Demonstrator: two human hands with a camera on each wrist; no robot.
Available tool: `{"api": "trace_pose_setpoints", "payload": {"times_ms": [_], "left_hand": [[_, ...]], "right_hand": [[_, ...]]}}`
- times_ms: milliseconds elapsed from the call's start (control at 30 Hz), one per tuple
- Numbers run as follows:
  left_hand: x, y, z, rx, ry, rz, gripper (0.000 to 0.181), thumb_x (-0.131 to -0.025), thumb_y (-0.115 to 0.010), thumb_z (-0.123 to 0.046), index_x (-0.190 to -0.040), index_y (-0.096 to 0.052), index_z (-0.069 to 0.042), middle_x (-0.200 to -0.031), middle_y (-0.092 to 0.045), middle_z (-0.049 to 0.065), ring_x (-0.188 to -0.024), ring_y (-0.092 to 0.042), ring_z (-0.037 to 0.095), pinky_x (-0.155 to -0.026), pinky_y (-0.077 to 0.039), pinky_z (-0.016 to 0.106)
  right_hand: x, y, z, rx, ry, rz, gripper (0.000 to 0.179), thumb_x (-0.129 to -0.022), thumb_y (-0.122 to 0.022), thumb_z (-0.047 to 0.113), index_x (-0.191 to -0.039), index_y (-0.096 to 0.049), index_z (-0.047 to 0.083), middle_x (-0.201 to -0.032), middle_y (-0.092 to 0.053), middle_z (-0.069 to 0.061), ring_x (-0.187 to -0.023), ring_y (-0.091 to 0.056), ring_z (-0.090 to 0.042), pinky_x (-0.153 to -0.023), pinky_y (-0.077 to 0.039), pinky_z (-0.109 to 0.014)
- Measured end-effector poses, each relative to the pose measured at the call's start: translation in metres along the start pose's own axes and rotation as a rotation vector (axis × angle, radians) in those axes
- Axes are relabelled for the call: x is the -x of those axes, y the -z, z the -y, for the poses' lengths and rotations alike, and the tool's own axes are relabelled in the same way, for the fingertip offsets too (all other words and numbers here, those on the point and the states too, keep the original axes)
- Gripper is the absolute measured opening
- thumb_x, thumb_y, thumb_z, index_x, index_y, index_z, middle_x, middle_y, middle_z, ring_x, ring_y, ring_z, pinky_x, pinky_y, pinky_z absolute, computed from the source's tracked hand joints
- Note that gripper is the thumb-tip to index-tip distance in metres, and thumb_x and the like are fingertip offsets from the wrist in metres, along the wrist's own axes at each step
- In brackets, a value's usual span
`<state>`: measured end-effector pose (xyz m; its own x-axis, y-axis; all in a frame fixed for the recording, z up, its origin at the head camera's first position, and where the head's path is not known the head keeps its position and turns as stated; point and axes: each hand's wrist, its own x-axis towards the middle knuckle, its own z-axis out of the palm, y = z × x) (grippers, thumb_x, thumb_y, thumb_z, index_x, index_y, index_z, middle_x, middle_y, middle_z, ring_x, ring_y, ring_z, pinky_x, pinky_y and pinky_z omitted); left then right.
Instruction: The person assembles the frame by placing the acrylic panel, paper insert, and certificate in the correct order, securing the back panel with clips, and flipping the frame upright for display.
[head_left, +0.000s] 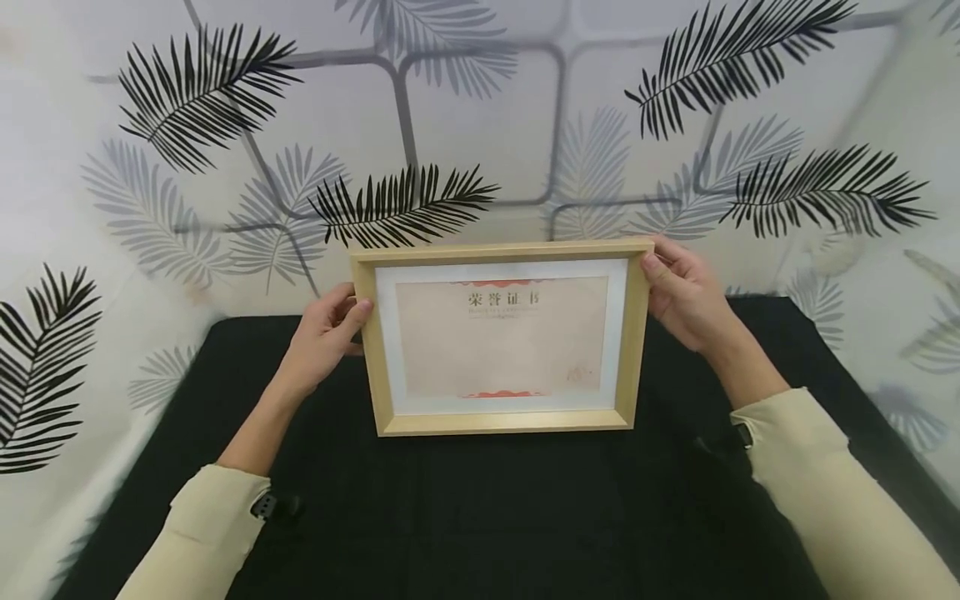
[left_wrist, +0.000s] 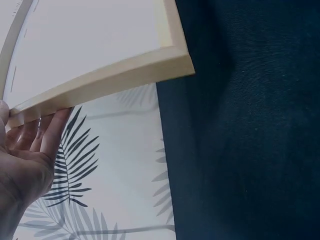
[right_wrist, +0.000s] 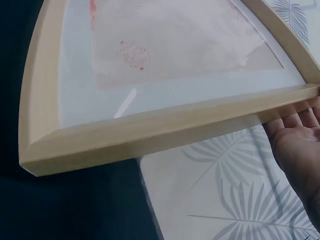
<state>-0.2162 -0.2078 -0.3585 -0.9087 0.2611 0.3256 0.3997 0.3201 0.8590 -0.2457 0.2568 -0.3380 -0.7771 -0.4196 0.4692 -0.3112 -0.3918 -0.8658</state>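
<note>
A light wooden picture frame (head_left: 502, 423) with a white mat and a pale certificate (head_left: 502, 350) inside stands nearly upright, its front toward the head camera. My left hand (head_left: 322, 333) grips its left side, thumb on the front edge and fingers behind. At the upper right corner my right hand (head_left: 690, 296) holds it the same way, thumb in front. In the left wrist view the left hand (left_wrist: 25, 160) has its fingers under the side rail. The right wrist view shows the right hand (right_wrist: 300, 145) partly cut off, fingers behind the rail, and a red stamp (right_wrist: 132, 55) on the certificate.
A black cloth (head_left: 510, 517) covers the table below and around the frame. Behind it hangs a pale curtain (head_left: 480, 108) printed with black and grey leaves. Dark wrist devices (head_left: 264, 505) sit at both sleeve cuffs.
</note>
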Motion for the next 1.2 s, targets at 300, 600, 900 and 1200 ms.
{"api": "trace_pose_setpoints", "payload": {"times_ms": [300, 600, 900, 1200], "left_hand": [[0.006, 0.000, 0.008, 0.040, 0.028, 0.014, 0.042, -0.110, -0.050, -0.019, -0.146, -0.047, 0.001, -0.119, -0.064, 0.027, -0.100, -0.067, 0.030, -0.072, -0.061, 0.043], [0.014, 0.001, 0.011, 0.040, 0.101, 0.088, 0.048, -0.111, -0.046, -0.028, -0.150, -0.042, 0.001, -0.126, -0.059, 0.026, -0.113, -0.061, 0.038, -0.083, -0.058, 0.046], [0.030, 0.005, 0.016, 0.101, 0.128, 0.196, 0.056, -0.113, -0.033, -0.033, -0.158, -0.025, -0.001, -0.140, -0.048, 0.028, -0.123, -0.054, 0.043, -0.095, -0.051, 0.054], [0.074, 0.031, 0.031, -0.104, 0.086, 0.154, 0.046, -0.115, -0.025, -0.028, -0.147, -0.045, 0.000, -0.135, -0.059, 0.020, -0.122, -0.056, 0.042, -0.096, -0.052, 0.043]], "right_hand": [[0.002, -0.001, -0.006, 0.006, -0.048, 0.006, 0.030, -0.109, -0.044, 0.003, -0.137, -0.053, -0.002, -0.122, -0.062, -0.017, -0.108, -0.062, -0.026, -0.084, -0.057, -0.038], [0.011, 0.002, -0.012, 0.007, -0.044, 0.043, 0.036, -0.110, -0.039, 0.004, -0.144, -0.048, -0.003, -0.128, -0.059, -0.015, -0.112, -0.059, -0.025, -0.086, -0.056, -0.037], [0.026, 0.013, -0.012, 0.089, -0.154, 0.137, 0.043, -0.112, -0.032, 0.014, -0.154, -0.038, 0.006, -0.140, -0.053, -0.013, -0.121, -0.057, -0.025, -0.095, -0.051, -0.038], [0.077, 0.038, 0.005, 0.525, -0.256, 0.043, 0.043, -0.115, -0.028, 0.020, -0.141, -0.047, -0.007, -0.137, -0.056, -0.023, -0.121, -0.061, -0.025, -0.097, -0.051, -0.035]]}}
